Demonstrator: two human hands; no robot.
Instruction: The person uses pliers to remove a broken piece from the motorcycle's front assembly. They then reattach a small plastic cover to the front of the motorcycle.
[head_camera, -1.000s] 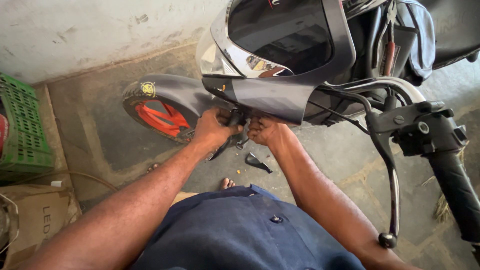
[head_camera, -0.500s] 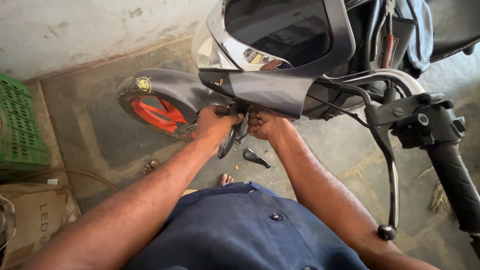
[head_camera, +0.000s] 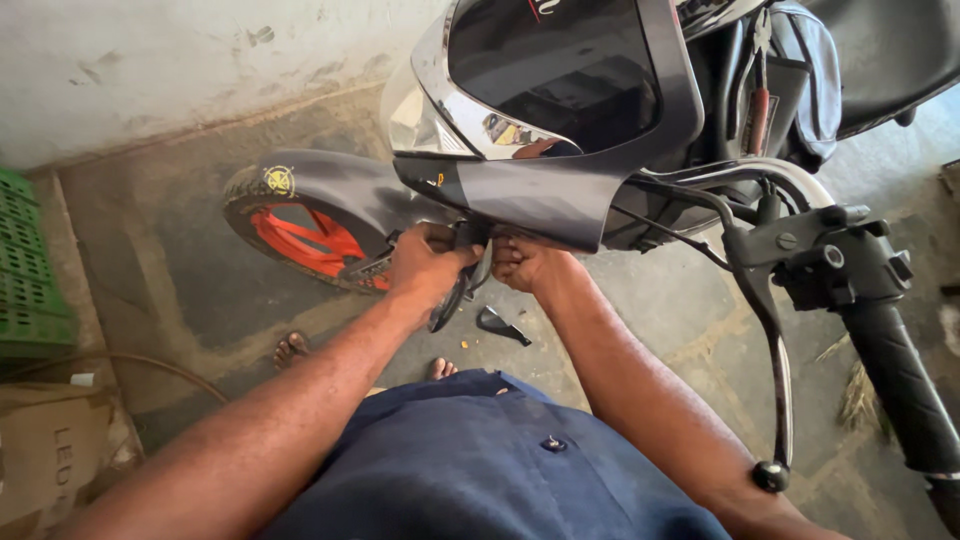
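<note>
I stand over the front of a grey motorcycle (head_camera: 560, 110), looking down past its headlight cowl (head_camera: 530, 195). My left hand (head_camera: 425, 265) is closed around a dark lever-like part (head_camera: 462, 275) just under the cowl. My right hand (head_camera: 520, 262) reaches up beside it under the cowl's lower edge, fingers curled on something hidden there. The front wheel (head_camera: 300, 235), with an orange rim, sits under a grey mudguard (head_camera: 340, 185) to the left. A small dark loose piece (head_camera: 500, 325) lies on the floor below my hands.
The right handlebar grip (head_camera: 900, 380) and brake lever (head_camera: 775, 370) jut toward me at the right. A green plastic crate (head_camera: 30, 270) and a cardboard box (head_camera: 50, 460) stand at the left. A whitish wall (head_camera: 150, 60) runs behind. My bare feet (head_camera: 295, 348) show on the concrete floor.
The view has shifted slightly, bringing the cowl closer. Both hands stay under the cowl; the left hand has tightened on the dark part.
</note>
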